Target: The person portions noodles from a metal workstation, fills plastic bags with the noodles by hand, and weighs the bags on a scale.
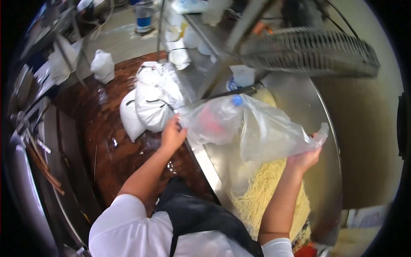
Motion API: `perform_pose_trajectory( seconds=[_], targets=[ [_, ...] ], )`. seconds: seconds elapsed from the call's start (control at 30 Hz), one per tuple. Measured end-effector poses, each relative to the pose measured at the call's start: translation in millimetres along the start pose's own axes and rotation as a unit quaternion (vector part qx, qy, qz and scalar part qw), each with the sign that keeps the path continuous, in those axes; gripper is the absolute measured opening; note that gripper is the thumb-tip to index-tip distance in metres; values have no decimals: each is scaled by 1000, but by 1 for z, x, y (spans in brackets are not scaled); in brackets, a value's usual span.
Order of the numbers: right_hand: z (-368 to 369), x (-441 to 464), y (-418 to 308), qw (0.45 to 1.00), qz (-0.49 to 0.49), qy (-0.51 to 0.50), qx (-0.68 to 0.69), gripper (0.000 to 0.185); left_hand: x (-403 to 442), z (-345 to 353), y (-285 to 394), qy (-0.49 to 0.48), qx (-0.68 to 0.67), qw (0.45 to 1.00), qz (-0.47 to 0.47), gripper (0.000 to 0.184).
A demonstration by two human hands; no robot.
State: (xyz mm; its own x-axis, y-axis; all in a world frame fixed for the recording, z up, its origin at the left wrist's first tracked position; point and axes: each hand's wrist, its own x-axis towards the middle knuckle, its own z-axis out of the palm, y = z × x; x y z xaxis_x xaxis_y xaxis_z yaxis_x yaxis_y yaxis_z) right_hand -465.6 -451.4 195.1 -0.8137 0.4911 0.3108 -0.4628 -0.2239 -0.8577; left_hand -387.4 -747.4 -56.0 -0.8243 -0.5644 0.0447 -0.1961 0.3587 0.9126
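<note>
A clear plastic bag [269,130] is stretched between my hands above a steel table. My left hand [173,133] is closed on its left end, and my right hand [305,157] grips its right end. Behind or inside the left part of the plastic, a bottle with a blue cap [236,100] and something pink show blurred; I cannot tell which. Below my right forearm, a heap of pale yellow noodles [267,184] lies on the steel table [327,180].
White tied bags [156,98] stand on the wet red-brown floor [107,158], left of the table. A wire-guarded fan [312,50] and a slanted metal post [231,49] are ahead. A blue-labelled container [143,19] stands farther back.
</note>
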Motion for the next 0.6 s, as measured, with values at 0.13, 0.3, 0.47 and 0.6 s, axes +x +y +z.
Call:
perform_pose_trajectory(
  seconds=[0.13,0.3,0.47,0.6],
  targets=[
    [-63,-9,-17,993,92,72,35,29,-24,-38,80,86,-244,947,189,53],
    [-131,-63,1,942,277,-43,185,35,-88,-25,185,-229,-152,848,453,73],
    [-204,-71,-6,905,336,47,255,41,-127,23,191,-544,-116,750,359,97],
    [-266,-64,-24,896,351,125,241,39,-181,43,208,-541,-77,769,332,83]
  ],
)
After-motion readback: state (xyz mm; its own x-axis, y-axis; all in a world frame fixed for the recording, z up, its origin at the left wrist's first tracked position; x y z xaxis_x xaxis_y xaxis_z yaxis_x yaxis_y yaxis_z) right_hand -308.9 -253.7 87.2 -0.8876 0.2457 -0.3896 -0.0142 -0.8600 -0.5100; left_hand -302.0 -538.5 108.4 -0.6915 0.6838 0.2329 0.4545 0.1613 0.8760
